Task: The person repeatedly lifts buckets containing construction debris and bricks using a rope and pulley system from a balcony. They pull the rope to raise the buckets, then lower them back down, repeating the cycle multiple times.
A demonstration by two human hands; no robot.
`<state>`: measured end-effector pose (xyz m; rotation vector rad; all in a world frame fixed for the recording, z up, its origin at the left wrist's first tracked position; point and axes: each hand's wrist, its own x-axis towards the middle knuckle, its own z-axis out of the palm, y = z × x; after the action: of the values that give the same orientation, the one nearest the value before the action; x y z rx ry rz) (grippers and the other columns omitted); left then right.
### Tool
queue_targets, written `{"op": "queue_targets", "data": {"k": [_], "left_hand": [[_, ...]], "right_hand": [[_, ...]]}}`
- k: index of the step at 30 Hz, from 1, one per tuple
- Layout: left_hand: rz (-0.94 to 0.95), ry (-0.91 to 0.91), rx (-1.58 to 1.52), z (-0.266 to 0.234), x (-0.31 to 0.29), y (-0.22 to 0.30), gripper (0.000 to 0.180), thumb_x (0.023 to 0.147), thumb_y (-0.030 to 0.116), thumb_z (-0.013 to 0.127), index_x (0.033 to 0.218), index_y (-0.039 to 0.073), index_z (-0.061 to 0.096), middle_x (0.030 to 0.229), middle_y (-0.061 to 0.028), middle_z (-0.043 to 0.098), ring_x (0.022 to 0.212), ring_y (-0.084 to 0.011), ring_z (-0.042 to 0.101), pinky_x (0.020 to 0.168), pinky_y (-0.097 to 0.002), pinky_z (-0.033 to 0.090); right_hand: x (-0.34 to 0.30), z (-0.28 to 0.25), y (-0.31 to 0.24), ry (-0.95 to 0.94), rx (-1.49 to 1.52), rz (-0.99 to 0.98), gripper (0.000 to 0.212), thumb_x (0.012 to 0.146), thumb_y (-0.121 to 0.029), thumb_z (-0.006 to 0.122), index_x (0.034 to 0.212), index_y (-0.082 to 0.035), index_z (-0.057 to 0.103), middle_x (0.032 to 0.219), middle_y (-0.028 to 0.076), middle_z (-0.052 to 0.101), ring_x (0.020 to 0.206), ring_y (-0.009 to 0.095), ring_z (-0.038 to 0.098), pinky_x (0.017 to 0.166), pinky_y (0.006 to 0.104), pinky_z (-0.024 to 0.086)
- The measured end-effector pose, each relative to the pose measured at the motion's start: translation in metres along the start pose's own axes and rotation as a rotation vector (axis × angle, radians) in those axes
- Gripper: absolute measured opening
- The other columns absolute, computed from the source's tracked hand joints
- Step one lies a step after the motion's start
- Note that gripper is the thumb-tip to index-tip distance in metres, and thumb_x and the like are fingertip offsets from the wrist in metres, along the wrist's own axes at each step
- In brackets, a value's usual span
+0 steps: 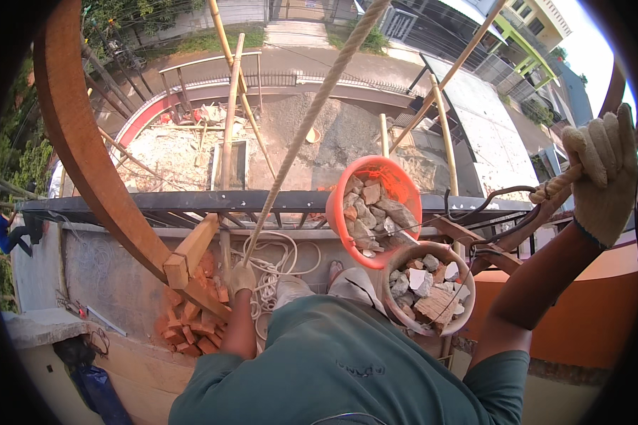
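Observation:
My left hand, in a pale work glove, is closed round a thick rope that slants up to the top edge. Raised at the far right, my gloved right hand grips a short rope end. A bent dark metal hook is tied to that end. Between my hands, an orange bucket full of broken rubble leans by the railing. Against it stands a second bucket with a dusty rim, also filled with stone and brick chunks.
A black metal railing crosses ahead; far below lies gravel ground. Broken bricks and coiled rope lie left of my feet. A curved wooden beam and bamboo poles rise nearby. A person in blue is far left.

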<state>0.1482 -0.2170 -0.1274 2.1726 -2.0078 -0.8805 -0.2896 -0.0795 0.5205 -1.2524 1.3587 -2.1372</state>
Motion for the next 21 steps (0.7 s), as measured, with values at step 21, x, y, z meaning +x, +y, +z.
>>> {"op": "queue_targets", "data": {"k": [21], "left_hand": [[-0.556,0.758,-0.522,-0.011,-0.103,0.009,0.044,0.106,0.036,0.044,0.096,0.001,0.069,0.089,-0.0239,0.071,0.088,-0.0441,0.069,0.071,-0.0526,0.05]], "right_hand": [[0.168,0.057,0.367,-0.221,0.136,0.35,0.04,0.099,-0.029,0.069,0.068,-0.017,0.047,0.053,-0.006,0.038,0.042,0.007,0.036,0.057,0.0306,0.051]]}}
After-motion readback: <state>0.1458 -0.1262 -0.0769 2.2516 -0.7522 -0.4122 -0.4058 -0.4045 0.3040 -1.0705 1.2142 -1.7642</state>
